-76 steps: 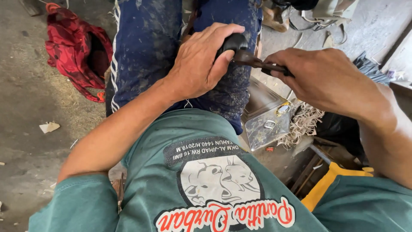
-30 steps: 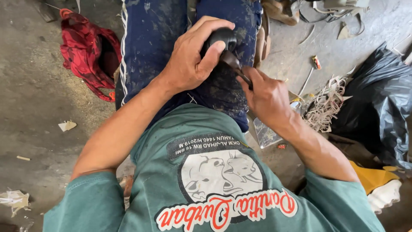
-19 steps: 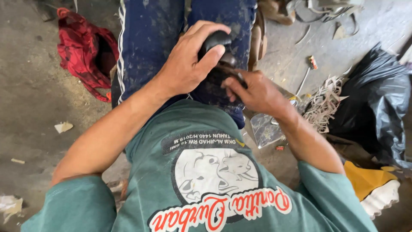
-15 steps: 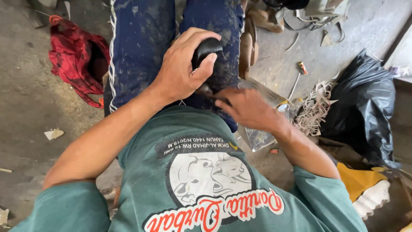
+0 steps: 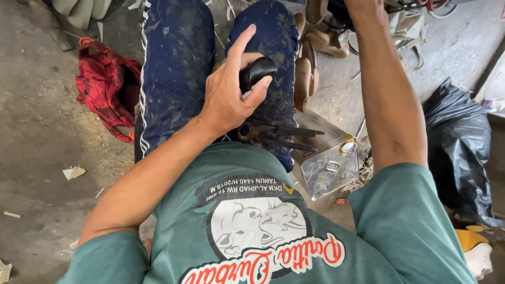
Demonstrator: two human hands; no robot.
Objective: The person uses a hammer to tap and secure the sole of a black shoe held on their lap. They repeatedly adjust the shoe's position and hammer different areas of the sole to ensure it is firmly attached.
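A square metal tin point(image 5: 330, 167) lies flat on the floor just right of the knee, shiny silver, with a small round cap near its far corner and a folded handle in the middle of its top. A black plastic bag point(image 5: 463, 152) slumps further right, crumpled and glossy. No signs, no screens here.

Concrete floor point(image 5: 47, 137) bears red bag point(image 5: 105, 89), black bag point(image 5: 463, 147).

Pliers point(image 5: 279, 137) lie on lap, tin point(image 5: 329, 165) right.
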